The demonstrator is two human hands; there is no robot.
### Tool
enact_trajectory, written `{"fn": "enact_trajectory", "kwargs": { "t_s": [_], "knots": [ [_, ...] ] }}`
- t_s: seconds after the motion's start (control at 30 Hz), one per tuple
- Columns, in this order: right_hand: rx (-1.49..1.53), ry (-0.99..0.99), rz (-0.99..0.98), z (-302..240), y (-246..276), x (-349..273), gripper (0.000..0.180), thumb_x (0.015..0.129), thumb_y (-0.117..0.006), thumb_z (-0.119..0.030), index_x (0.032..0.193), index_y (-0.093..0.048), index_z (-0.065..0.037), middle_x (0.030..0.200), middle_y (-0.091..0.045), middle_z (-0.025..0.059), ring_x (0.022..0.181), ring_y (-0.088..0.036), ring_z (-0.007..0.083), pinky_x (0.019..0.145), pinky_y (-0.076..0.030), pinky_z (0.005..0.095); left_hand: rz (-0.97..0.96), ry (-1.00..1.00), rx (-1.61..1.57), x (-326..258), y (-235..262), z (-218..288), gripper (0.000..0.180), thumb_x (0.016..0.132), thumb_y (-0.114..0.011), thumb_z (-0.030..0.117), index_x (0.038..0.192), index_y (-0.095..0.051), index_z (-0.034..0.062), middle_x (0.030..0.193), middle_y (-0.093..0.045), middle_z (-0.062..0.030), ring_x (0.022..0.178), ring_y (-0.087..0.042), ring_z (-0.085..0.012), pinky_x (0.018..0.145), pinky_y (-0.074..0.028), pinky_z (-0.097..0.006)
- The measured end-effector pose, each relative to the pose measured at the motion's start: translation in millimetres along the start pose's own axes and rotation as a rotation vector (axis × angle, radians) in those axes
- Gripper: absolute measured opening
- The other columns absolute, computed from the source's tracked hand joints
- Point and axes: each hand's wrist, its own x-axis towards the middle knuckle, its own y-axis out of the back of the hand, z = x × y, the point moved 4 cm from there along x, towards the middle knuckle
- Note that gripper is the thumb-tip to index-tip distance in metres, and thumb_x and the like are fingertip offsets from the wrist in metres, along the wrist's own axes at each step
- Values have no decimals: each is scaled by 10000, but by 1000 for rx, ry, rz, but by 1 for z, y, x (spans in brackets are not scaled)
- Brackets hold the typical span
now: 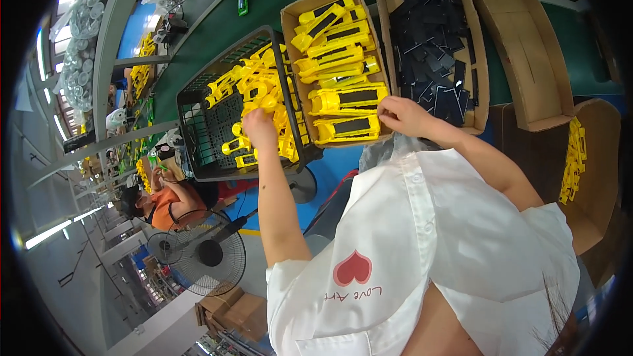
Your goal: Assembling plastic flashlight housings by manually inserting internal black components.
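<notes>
My left hand reaches into a black plastic basket heaped with yellow plastic parts. Its fingers are closed at a yellow plastic part, and the fingertips are partly hidden. My right hand, fingers curled together, rests at the right side of a cardboard tray. Anything in its pinch is too small to make out. Beside those fingers, a yellow frame with a black panel lies in the tray, in a column with several similar ones. The nearest frame is just below it.
Right of the tray, a cardboard box holds a pile of flat black panels. Another shallow cardboard box stands farther right. More yellow parts sit in a large carton at far right. A fan and a seated co-worker are at left.
</notes>
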Motion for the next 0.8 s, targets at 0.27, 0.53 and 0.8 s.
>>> {"fn": "enact_trajectory", "kwargs": {
  "t_s": [0.27,0.53,0.8],
  "knots": [
    [388,-242,-10,18,26,-15,98,791,-527,-83,866,-513,-22,793,-536,54,652,-523,126,594,-428,248,549,522,-1592,-1,99,61,149,847,-496,90,961,-512,-5,919,-582,-81,819,-567,-156,754,-468,-255],
    [1083,-93,-71,-62,110,-32,405,908,-321,-336,1193,-320,-49,883,-545,163,511,-509,113,426,-396,175,-35,434,-2266,-24,81,213,257,800,-568,100,1044,-515,35,971,-577,-82,874,-574,-188,733,-504,-295],
    [830,-353,199,-70,142,-67,208,874,-407,-227,964,-447,-43,645,-558,92,416,-473,45,366,-338,130,-333,496,-2296,-19,68,250,215,796,-553,37,1007,-538,0,942,-586,-125,860,-586,-211,733,-512,-299]
  ]
}}
